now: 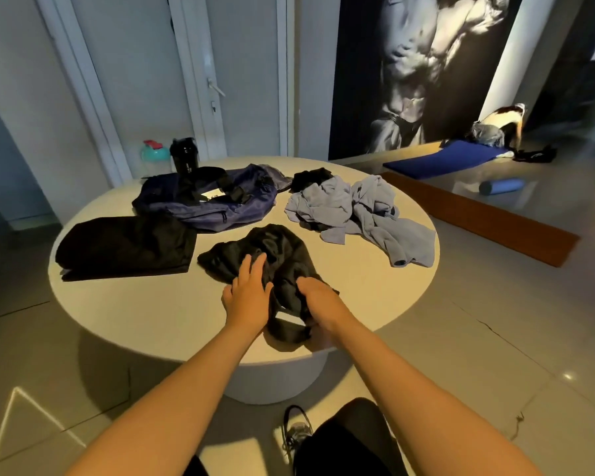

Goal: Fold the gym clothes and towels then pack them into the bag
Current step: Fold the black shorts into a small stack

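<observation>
Left hand (248, 291) presses the crumpled black garment (275, 249) (at the round table's (134, 310) near edge), fingers (255, 266) spread; right hand (318, 298) grips it, fingers curled.

A round white table (124, 314) is standing on a tiled floor (495, 338). At its far edge a black shaker bottle (183, 156) is standing upright, with a teal bottle (153, 153) with a red lid just beside it. Behind them a white door (248, 63) is showing its handle. A large black-and-white poster (423, 70) is covering the wall. Below it a blue mat (437, 163) is lying flat, and a blue foam roller (501, 186) is lying between it and a long brown mat (478, 214).
</observation>
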Motion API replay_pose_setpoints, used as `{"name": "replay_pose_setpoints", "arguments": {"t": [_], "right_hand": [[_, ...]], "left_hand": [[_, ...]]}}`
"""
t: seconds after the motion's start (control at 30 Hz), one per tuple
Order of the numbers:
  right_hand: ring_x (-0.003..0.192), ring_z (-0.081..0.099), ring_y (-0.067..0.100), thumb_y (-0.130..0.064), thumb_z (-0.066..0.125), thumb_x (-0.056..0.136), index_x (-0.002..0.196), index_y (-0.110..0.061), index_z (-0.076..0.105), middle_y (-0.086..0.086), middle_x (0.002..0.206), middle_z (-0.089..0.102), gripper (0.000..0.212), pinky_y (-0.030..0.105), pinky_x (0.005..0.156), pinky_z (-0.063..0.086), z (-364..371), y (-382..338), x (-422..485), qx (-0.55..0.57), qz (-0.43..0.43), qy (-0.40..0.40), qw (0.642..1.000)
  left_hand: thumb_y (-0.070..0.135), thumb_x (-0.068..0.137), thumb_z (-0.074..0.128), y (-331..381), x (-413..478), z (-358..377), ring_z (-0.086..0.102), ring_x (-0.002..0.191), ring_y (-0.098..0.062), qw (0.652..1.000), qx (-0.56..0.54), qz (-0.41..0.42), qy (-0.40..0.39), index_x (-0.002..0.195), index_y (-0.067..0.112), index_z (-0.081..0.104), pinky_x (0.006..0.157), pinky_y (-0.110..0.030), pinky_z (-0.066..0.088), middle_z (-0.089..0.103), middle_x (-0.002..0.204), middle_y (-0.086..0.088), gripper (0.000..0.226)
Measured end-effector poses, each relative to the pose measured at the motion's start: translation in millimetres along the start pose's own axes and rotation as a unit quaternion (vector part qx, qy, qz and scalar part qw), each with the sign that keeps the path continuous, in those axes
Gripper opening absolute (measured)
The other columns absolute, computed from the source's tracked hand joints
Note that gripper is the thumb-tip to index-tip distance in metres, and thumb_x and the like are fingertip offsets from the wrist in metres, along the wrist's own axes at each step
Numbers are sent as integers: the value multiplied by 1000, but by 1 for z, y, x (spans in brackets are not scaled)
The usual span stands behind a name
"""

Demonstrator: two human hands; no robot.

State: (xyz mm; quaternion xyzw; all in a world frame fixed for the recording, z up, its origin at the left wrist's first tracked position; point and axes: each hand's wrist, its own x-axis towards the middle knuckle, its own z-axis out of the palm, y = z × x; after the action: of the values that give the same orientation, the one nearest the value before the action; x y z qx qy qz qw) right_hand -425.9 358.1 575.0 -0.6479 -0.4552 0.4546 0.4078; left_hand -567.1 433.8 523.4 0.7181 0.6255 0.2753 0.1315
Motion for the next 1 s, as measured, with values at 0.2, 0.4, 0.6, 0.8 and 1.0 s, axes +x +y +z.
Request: {"name": "replay_pose_setpoints", "arguments": {"t": [0.2, 0.4, 0.6, 0.8, 1.0], "right_hand": [[129, 39, 32, -41, 49, 97, 127, -27, 58, 10, 136, 46, 34, 47, 103, 33, -10, -4, 7, -363, -148, 230, 891], [120, 56, 31, -62, 36, 99, 137, -29, 53, 6, 128, 64, 53, 47, 102, 37, 7, 5, 2, -423, -85, 62, 900], [84, 54, 27, -64, 30, 98, 74, -18, 54, 3, 84, 57, 57, 44, 89, 45, 8, 3, -13, -431, -78, 130, 890], [134, 43, 33, -56, 52, 90, 140, -32, 49, 10, 151, 43, 55, 47, 110, 38, -10, 1, 17, -360, -71, 53, 929], [92, 60, 29, -45, 57, 81, 90, -28, 60, 1, 92, 63, 20, 43, 82, 50, -5, 4, 14, -390, -50, -63, 917]], "left_hand": [[7, 94, 57, -28, -23, -30, 57, 105, -5, 981, -151, 93, -74, 105, 25, 69, 98, -25, 47, 60, 120, 8, 24], [13, 96, 58, -38, -30, -39, 57, 110, -5, 967, -247, 59, -15, 111, 26, 70, 103, -29, 46, 62, 119, 10, 24], [43, 99, 48, -42, -18, -35, 30, 147, -25, 996, -79, -19, -22, 152, 35, 39, 122, -49, 18, 32, 162, -2, 54], [40, 94, 58, -38, -23, -35, 50, 128, -15, 980, -102, 106, -132, 106, 38, 77, 116, -44, 27, 60, 139, 5, 23], [40, 98, 57, -39, -25, -39, 59, 113, -20, 975, -220, 1, -38, 117, 32, 67, 96, -36, 47, 60, 121, 3, 23]]}}
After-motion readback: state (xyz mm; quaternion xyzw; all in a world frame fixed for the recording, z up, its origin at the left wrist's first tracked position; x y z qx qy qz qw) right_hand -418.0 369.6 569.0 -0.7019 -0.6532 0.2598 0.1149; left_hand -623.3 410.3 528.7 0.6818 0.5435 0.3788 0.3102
